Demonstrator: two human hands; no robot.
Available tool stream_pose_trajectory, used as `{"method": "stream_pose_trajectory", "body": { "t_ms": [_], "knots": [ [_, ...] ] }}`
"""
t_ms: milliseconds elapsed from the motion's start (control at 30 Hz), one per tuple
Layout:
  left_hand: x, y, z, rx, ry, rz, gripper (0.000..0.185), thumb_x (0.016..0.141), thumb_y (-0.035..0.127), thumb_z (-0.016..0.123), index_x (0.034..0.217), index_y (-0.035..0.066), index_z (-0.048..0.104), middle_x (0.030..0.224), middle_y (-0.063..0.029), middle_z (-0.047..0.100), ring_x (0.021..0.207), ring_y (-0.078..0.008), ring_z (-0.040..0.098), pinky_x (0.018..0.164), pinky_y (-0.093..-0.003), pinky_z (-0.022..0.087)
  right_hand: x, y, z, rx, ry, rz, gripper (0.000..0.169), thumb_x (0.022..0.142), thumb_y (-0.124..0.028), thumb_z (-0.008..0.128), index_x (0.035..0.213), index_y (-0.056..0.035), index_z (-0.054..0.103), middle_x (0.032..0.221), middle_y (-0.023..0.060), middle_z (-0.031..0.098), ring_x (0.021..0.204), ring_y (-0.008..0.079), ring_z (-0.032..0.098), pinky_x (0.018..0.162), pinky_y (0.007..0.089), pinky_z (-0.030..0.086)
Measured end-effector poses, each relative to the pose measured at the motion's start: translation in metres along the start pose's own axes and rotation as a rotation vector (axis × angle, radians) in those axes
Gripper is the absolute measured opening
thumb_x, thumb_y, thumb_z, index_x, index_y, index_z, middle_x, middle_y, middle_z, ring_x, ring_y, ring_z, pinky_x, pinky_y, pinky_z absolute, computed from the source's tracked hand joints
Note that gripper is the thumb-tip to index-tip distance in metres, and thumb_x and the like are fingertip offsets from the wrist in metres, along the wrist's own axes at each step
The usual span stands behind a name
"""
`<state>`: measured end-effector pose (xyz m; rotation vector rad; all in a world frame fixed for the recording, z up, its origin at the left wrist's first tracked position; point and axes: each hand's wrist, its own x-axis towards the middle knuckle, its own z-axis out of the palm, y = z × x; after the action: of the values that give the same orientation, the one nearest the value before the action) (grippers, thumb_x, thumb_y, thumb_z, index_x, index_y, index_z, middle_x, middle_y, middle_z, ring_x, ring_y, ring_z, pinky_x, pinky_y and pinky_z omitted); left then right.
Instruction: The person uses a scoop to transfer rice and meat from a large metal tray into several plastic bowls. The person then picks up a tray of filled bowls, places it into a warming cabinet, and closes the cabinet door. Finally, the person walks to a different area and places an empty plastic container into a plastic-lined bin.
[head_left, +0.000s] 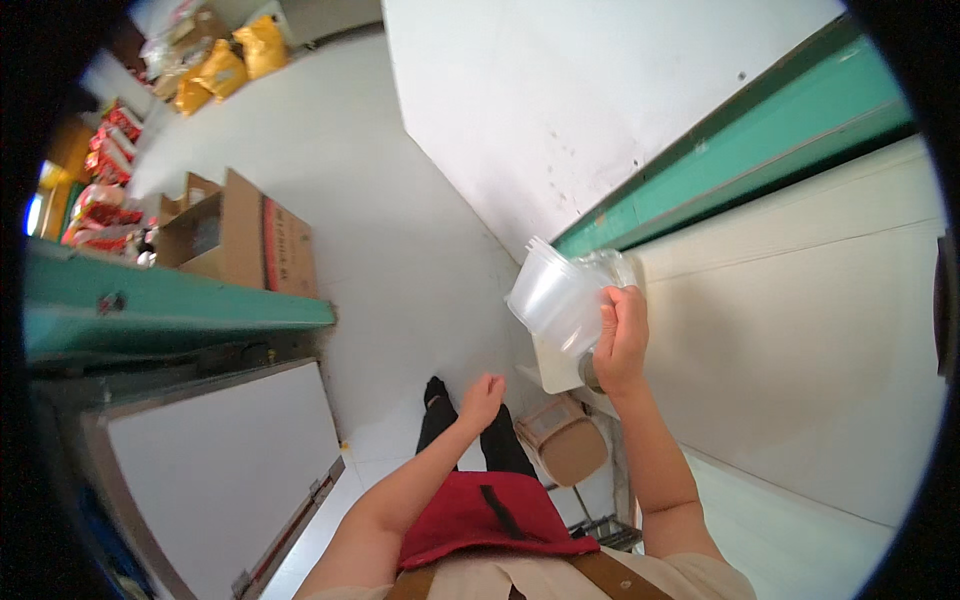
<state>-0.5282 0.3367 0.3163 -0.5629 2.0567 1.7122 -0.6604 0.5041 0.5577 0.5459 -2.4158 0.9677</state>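
My right hand (622, 341) is shut on clear plastic containers (551, 285), nested in a tilted stack that seems to be partly wrapped in thin clear film. The stack is up near the door frame on the right. Below it shows the corner of a cream-coloured shelf or tabletop (556, 369), with a round object (591, 371) partly hidden behind my wrist. My left hand (484, 401) hangs in front of my legs, fingers curled in, and nothing shows in it.
A green door frame (735, 142) borders the opening on the right, and another green post (187, 304) on the left. Beyond the left post stands an open cardboard box (244, 240). A brown stool (571, 448) is beside my leg. Yellow bags (225, 67) lie at the far wall.
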Motion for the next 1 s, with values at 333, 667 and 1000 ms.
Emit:
{"method": "stream_pose_trajectory", "body": {
  "t_ms": [333,667,1000],
  "knots": [
    [-0.218,0.037,-0.041,0.155,0.258,0.063,0.036,0.094,0.039,0.052,0.114,0.011,0.061,0.104,-0.0163,0.067,0.099,-0.0366,0.063,0.084,-0.0435,0.05,0.097,-0.17,-0.033,0.466,-0.112,-0.366,0.016,0.097,-0.013,0.045,0.094,0.0004,0.055,0.085,0.0166,0.052,0.079,0.0331,0.053,0.073,0.0388,0.043],
    [-0.368,-0.02,-0.079,0.02,0.663,0.026,0.035,0.097,0.036,0.049,0.115,0.009,0.061,0.104,-0.0154,0.067,0.098,-0.0329,0.064,0.083,-0.0413,0.051,0.108,-0.449,-0.052,0.949,-0.727,-0.941,0.012,0.093,-0.009,0.046,0.089,-0.0001,0.053,0.077,0.0123,0.051,0.068,0.024,0.049,0.063,0.031,0.04],
    [-0.616,-0.105,-0.124,-0.529,0.596,-0.072,0.04,0.097,0.037,0.052,0.117,0.005,0.062,0.111,-0.0139,0.066,0.105,-0.0263,0.061,0.093,-0.0364,0.046,0.021,-0.813,-0.01,1.185,-0.704,-1.201,0.004,0.092,-0.005,0.054,0.095,-0.0024,0.055,0.074,0.0103,0.059,0.067,0.0213,0.059,0.065,0.0309,0.047]
  ]
}}
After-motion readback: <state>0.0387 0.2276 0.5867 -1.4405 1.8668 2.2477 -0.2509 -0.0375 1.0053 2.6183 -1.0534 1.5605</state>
